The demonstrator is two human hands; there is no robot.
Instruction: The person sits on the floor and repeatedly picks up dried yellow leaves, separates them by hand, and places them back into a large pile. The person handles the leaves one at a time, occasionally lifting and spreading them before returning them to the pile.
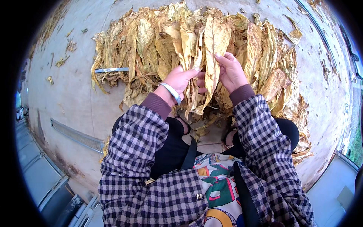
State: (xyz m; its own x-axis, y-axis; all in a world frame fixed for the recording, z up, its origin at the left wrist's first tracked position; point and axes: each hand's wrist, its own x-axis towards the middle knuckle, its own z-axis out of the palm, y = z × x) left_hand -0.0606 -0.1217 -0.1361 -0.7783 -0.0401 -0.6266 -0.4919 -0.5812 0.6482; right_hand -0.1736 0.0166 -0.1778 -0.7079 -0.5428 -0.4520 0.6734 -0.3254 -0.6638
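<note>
My left hand, with a silver bracelet at the wrist, grips a bunch of dried tobacco leaves. Its fingers show partly behind them. Between thumb and fingers, my right hand pinches the edge of one broad yellow-brown leaf, which hangs upright just right of the bunch. Under and beyond both hands spreads a wide pile of dried tobacco leaves. The lower ends of the held leaves dangle above the floor between my feet.
A flat metal strip lies against the pile's left side. Further left, a long slatted metal piece is on the concrete floor. More leaves curve round beside my right knee. Leaf scraps are scattered about. A metal rail runs at upper right.
</note>
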